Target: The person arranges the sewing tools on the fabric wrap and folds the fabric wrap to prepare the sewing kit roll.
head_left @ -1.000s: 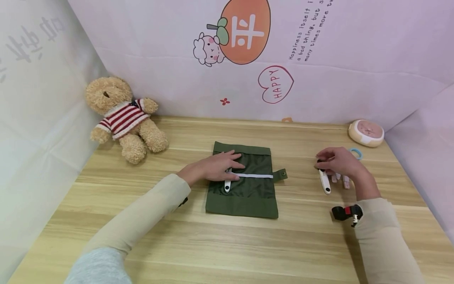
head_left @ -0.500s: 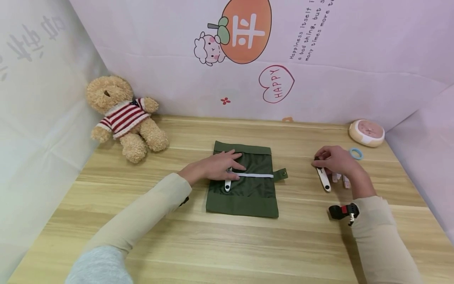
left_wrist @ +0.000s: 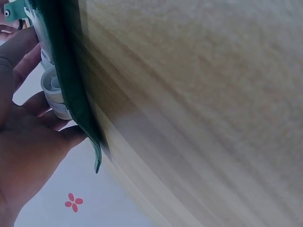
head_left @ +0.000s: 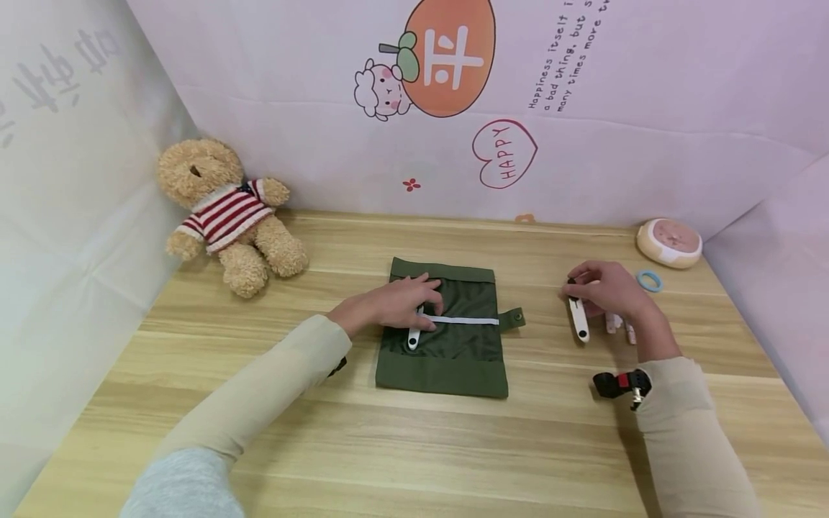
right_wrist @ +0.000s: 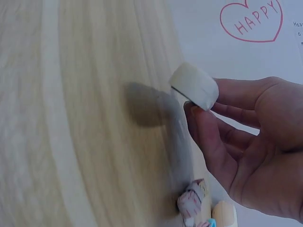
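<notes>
My left hand [head_left: 398,302] rests on a spread-out dark green fabric pouch [head_left: 440,375], its fingers apart and the index finger bent. Beneath it, a white-handled tool with a black dot [head_left: 413,339] lies on the pouch beside a white strap [head_left: 469,321]; the hand hides its upper end. The left wrist view shows a pale cylindrical end [left_wrist: 56,94] among the fingers, against the green fabric. Over the table at right, my right hand [head_left: 612,291] pinches a similar white-handled tool [head_left: 579,320] by its black end between thumb and fingers. Its rounded white end [right_wrist: 195,86] faces the right wrist camera.
Small pink-and-white items [head_left: 630,332] lie below the right hand. Behind it are a light blue ring [head_left: 650,280] and a rounded peach-coloured object [head_left: 670,243]. A teddy bear [head_left: 229,216] sits at back left. A snap tab [head_left: 512,318] sticks out from the pouch's right side.
My right hand has moved left and slightly away from me with its white-handled tool. The left index finger has bent more, and the tool under that hand has tilted slightly.
</notes>
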A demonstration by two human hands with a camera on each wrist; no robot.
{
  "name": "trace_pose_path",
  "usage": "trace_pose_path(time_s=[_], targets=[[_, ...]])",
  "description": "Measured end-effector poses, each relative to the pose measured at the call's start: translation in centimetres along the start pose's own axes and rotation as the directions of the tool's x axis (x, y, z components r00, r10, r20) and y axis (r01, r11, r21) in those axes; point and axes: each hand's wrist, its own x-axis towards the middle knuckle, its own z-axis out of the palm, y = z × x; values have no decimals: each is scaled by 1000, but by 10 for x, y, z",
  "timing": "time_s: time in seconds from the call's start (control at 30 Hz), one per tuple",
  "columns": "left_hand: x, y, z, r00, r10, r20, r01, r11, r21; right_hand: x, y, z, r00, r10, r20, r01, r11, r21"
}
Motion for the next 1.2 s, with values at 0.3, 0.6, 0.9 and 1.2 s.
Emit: trace_pose_path(time_s=[0.3, 0.6, 0.9, 1.2], targets=[[0, 2, 0, 1000, -12, 0, 12, 1000, -4, 3, -9, 4, 1000, -5, -26, 9, 990, 140], [0, 2, 0, 1000, -10, -4, 10, 1000, 1, 8, -15, 12, 998, -27, -64, 39, 981, 191], [0, 2, 1, 1000, -20, -7, 20, 1000, -8, 13, -31, 19, 998, -14, -65, 31, 963, 268], [-1, 4, -2, 1000, -30, 5, 30, 999, -14, 23, -52, 32, 992, -77, -102, 109, 929, 355]])
